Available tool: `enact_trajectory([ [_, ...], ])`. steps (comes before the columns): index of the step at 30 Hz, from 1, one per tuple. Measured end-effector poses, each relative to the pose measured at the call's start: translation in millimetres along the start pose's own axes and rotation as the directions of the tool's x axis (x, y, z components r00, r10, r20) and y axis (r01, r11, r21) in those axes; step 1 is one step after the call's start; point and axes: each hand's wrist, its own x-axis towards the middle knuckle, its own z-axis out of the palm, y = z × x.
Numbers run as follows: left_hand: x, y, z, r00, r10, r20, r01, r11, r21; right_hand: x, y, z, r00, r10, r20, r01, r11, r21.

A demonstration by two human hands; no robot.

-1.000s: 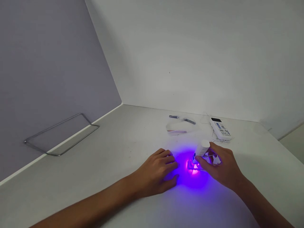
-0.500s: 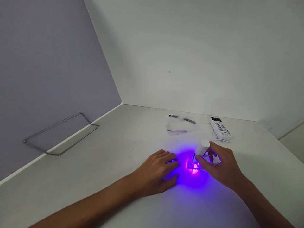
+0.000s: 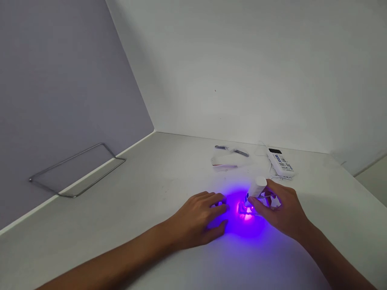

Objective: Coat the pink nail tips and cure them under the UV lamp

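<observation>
My right hand (image 3: 284, 207) is closed around a white hand-held UV lamp (image 3: 257, 186), tilted with its lit end down near the table. Purple light spreads from it over a small flat piece (image 3: 242, 208) whose kind I cannot make out in the glare. A thin white cable (image 3: 267, 196) shows by the right fingers. To the left of the glow, my left hand (image 3: 198, 219) rests on the table with its fingers apart, holding nothing. Its fingertips reach the edge of the purple light and stay clear of the lamp.
Behind the lamp lies a white power-bank-like box (image 3: 281, 164) with a dark display and a cable. Thin dark strips (image 3: 241, 153) and a pale strip (image 3: 224, 165) lie beside it. At left, a metal wire frame (image 3: 99, 178) stands by the grey panel (image 3: 60, 80).
</observation>
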Motion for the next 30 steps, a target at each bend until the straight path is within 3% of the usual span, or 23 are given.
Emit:
enact_trajectory([
  [30,3.5,0.1,-4.7,0.998,0.051,0.048,-0.051,0.999,0.012,-1.3,3.1,0.9,0.999,0.038,0.014,-0.038,0.999,-0.002],
])
